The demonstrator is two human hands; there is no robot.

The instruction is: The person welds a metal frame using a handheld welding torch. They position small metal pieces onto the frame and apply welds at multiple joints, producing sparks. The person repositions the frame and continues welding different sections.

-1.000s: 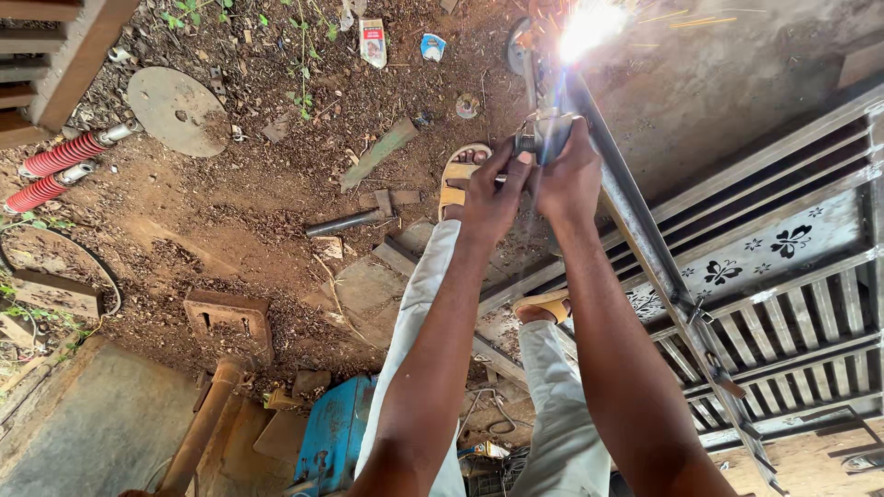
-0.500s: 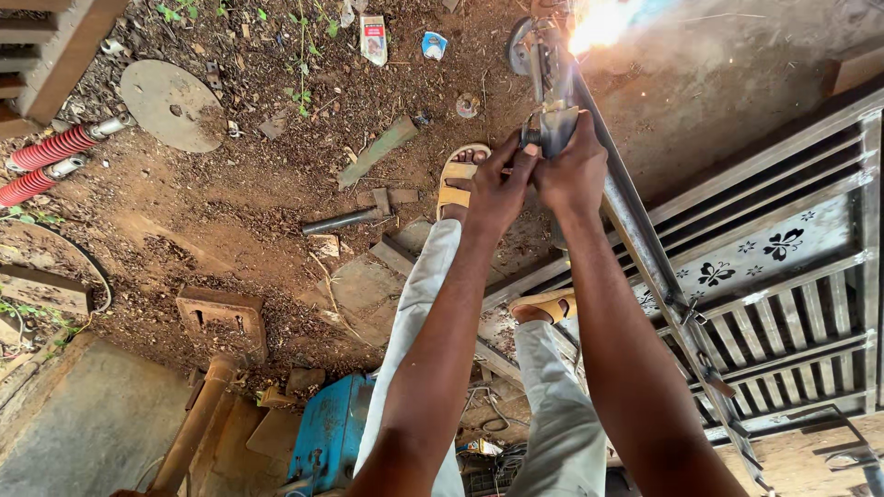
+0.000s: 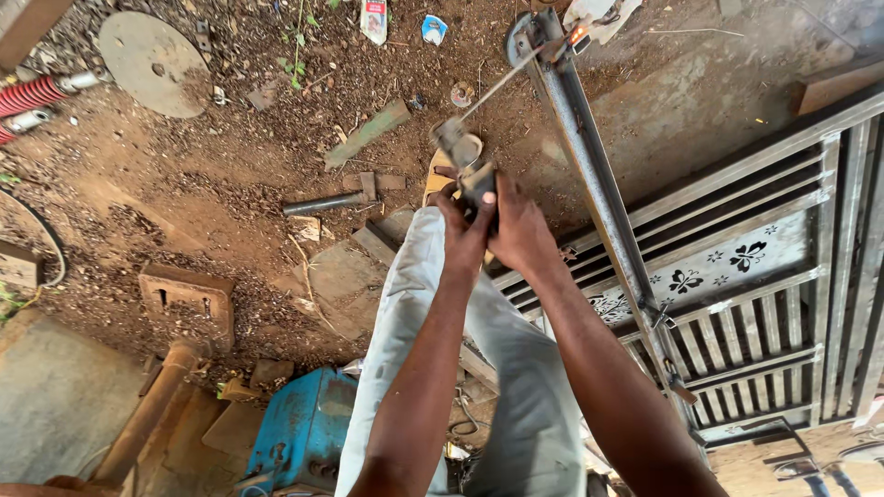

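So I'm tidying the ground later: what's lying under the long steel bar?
Under the long steel bar lie bare soil near its far end and a patterned metal gate nearer the person. Both hands grip an electrode holder beside it; the ground beneath the gate is hidden.

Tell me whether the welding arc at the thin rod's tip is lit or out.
Out. The thin welding rod reaches the long grey steel bar, but no bright flash or glare shows at its tip.

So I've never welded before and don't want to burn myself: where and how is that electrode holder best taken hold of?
Grip the electrode holder by its dark handle end, nearest the body, coming from below and behind. Both the left hand and right hand wrap it there. The thin rod juts from the far end up toward the steel bar, so fingers probably belong well back from it.
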